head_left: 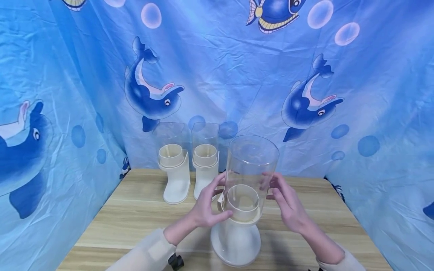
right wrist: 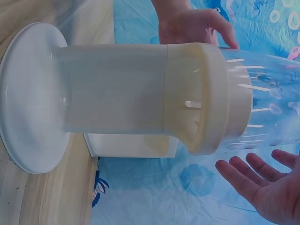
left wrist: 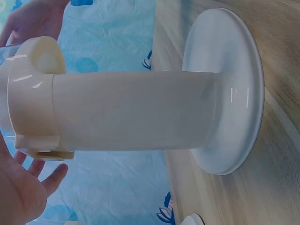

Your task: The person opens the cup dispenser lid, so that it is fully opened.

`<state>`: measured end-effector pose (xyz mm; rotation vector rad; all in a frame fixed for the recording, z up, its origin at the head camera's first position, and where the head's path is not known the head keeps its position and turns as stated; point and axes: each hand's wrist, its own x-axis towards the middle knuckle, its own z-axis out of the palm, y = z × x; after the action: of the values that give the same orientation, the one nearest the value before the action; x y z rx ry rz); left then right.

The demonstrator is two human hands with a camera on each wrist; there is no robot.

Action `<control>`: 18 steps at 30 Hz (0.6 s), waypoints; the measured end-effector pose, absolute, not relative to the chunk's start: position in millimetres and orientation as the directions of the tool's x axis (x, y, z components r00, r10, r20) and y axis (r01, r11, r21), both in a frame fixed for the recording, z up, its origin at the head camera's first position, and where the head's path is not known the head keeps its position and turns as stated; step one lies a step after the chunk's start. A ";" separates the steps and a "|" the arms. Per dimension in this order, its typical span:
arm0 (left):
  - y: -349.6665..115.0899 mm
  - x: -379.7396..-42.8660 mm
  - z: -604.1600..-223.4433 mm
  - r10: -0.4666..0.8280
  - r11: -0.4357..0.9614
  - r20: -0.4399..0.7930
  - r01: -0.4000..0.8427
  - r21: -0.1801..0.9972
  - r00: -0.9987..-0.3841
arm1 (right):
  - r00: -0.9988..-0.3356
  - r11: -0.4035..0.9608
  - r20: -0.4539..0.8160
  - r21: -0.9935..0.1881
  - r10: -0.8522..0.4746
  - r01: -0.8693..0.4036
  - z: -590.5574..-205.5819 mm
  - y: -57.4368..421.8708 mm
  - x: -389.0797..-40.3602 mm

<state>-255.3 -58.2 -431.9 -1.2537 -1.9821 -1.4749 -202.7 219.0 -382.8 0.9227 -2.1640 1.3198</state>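
A clear cylinder (head_left: pixel 252 150) stands upright in the cream collar (head_left: pixel 243 205) of a white stand with a round base (head_left: pixel 235 248), at the front middle of the table. My left hand (head_left: pixel 207 205) is at the collar's left side, its thumb tip at the front of the cylinder and its fingers spread beside and behind it. In the left wrist view these fingers (left wrist: pixel 52 180) extend past a small tab on the collar. My right hand (head_left: pixel 288 203) is held beside the cylinder's right side, palm facing it. The right wrist view shows its fingers (right wrist: pixel 241 176) loosely spread, with a gap to the cylinder.
Two similar cream stands, a left one (head_left: pixel 176 182) and a right one (head_left: pixel 206 175), stand behind to the left, each with a clear container on top. The wood-grain table (head_left: pixel 135 210) ends at a blue cloth (head_left: pixel 230 75) printed with dolphins, which hangs behind and at both sides.
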 end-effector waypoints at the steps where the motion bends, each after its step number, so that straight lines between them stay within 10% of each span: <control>1: -58.9 -256.0 -431.6 0.437 0.049 0.726 0.820 0.571 -0.531 | -0.677 0.324 0.666 -0.596 -0.312 -0.735 -382.4 218.9 -201.9; 18: -55.6 -239.5 -438.9 0.339 0.158 0.730 0.801 0.578 -0.594 | -0.703 0.373 0.638 -0.598 -0.314 -0.709 -382.2 211.7 -206.4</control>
<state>-239.5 -55.6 -438.9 -1.0820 -2.0088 -1.4284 -206.4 211.7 -382.2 0.8862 -2.2193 1.2744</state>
